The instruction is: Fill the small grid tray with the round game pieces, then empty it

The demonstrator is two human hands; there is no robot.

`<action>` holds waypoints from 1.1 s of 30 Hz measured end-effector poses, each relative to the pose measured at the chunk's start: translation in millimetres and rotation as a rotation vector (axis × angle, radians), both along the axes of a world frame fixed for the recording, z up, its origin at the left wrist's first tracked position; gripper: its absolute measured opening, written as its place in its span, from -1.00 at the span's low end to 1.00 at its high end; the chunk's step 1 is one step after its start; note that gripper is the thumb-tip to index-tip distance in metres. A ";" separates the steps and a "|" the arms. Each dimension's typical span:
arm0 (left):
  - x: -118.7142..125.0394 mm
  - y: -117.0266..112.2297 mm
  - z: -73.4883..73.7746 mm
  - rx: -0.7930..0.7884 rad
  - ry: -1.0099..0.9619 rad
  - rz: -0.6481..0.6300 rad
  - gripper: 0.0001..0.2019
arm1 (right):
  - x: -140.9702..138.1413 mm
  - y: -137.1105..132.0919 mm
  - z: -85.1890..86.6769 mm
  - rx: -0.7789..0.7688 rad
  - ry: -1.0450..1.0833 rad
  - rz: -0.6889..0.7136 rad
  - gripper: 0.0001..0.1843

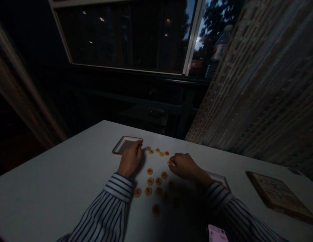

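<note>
Several round, pale Chinese chess pieces (150, 181) with red characters lie loose on the white table between my forearms. A smaller row of pieces (157, 150) is farther back, some with no marking that I can see. My right hand (184, 165) is closed, its thumb and fingertips pinching one Chinese chess piece (170, 162) at the row's right end. My left hand (131, 158) is curled closed beside the right edge of a shallow open tray (117, 148); what its fingers hold, if anything, is too dark to make out.
Under my right forearm is another pale tray (223, 180), partly hidden. A flat box with a patterned top (279, 193) lies at the right. A pink phone-like object (217, 234) shows at the bottom edge. Beyond the white table (70, 174) hang a beaded curtain (234, 101) and a bottle (219, 50).
</note>
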State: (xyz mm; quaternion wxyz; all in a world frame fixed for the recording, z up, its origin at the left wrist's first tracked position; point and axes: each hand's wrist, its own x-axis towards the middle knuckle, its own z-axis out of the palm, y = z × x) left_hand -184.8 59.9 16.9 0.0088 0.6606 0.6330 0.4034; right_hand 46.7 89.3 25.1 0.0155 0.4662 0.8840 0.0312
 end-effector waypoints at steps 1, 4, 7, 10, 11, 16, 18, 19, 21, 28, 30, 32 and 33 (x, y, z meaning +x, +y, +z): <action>-1.9 0.4 -3.2 0.003 0.005 0.001 -0.65 | 1.2 1.2 2.5 0.003 0.007 0.001 -0.66; -7.0 2.4 -10.5 0.050 0.020 -0.001 -0.65 | 1.8 7.4 13.2 0.011 0.038 -0.003 -0.65; -9.1 3.3 -15.8 0.088 0.015 0.000 -0.65 | -7.2 15.3 23.0 0.027 0.059 0.014 -0.67; -8.6 2.4 -18.9 0.087 -0.001 0.000 -0.64 | -24.0 21.5 25.7 0.017 -0.003 0.030 -0.71; -8.1 1.9 -19.4 0.087 -0.005 -0.002 -0.63 | -29.8 23.1 24.9 0.013 -0.033 0.025 -0.73; -5.5 0.4 -20.2 0.099 0.004 -0.014 -0.64 | -48.5 28.3 15.6 0.016 -0.079 0.017 -0.74; -4.9 0.6 -20.4 0.102 0.024 -0.019 -0.65 | -51.4 29.4 13.3 0.019 -0.080 0.017 -0.73; -4.8 0.7 -20.4 0.101 0.031 -0.020 -0.65 | -52.4 29.8 12.8 0.021 -0.079 0.019 -0.74; -4.8 0.6 -20.1 0.093 0.034 -0.023 -0.65 | -53.4 30.2 12.8 0.025 -0.071 0.026 -0.74; -4.3 -0.7 -19.2 0.118 0.018 -0.037 -0.67 | -47.6 34.1 14.0 -0.059 0.217 0.047 -0.70; -3.8 -1.0 -19.0 0.129 0.017 -0.053 -0.67 | -45.5 36.3 12.7 -0.197 0.449 0.049 -0.72; -2.9 -1.7 -18.6 0.128 0.020 -0.085 -0.68 | -44.6 37.7 11.3 -0.357 0.654 0.036 -0.72; -2.4 -2.2 -18.2 0.128 0.025 -0.104 -0.68 | -44.7 37.9 10.8 -0.428 0.734 0.025 -0.71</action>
